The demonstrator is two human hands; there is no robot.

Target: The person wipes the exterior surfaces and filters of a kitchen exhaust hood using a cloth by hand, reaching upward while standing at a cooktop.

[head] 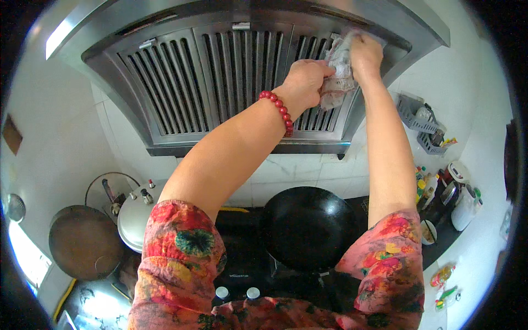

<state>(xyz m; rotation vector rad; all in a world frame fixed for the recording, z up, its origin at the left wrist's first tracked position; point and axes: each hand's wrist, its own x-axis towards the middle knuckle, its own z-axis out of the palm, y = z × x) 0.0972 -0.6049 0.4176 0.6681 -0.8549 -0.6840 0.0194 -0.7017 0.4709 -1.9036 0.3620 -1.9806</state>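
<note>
Both my arms reach up to the underside of a stainless steel range hood (pixel 268 144). Between my hands hangs a damp-looking, stained whitish cloth (pixel 340 62), lying against the right slatted grease filter (pixel 309 123). My left hand (pixel 307 80), with a red bead bracelet (pixel 281 109) at the wrist, pinches the cloth's left side. My right hand (pixel 366 55) grips its upper right part near the hood's inner right edge. The middle filter (pixel 243 74) and left filter (pixel 165 86) show bare slats.
Below my arms a black wok (pixel 309 229) sits on the black gas stove. To the left are a pressure cooker (pixel 134 222) and a round brown pan or lid (pixel 84 243). Bottles (pixel 427 187) crowd the right counter, under grey wall baskets (pixel 416 113).
</note>
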